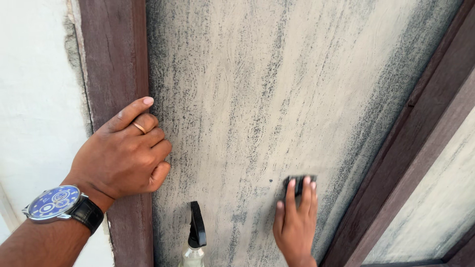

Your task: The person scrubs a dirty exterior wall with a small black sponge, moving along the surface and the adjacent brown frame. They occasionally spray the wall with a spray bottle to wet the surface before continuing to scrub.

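My left hand point(123, 153) rests on the dark brown wooden frame point(116, 59) at the left of a dirty, streaked pale pane point(277, 99). Its fingers are curled against the frame's inner edge, with a ring on one finger and a blue-faced wristwatch point(57, 203) on a black strap. My right hand point(295, 222) presses a small black pad point(298, 182) flat against the lower part of the pane with its fingers stretched over it.
A clear spray bottle with a black trigger point(196, 232) stands at the bottom centre, between my hands. A white wall point(34, 99) lies left of the frame. Another brown frame bar point(415, 128) runs diagonally at right, with a second pale pane point(435, 207) beyond.
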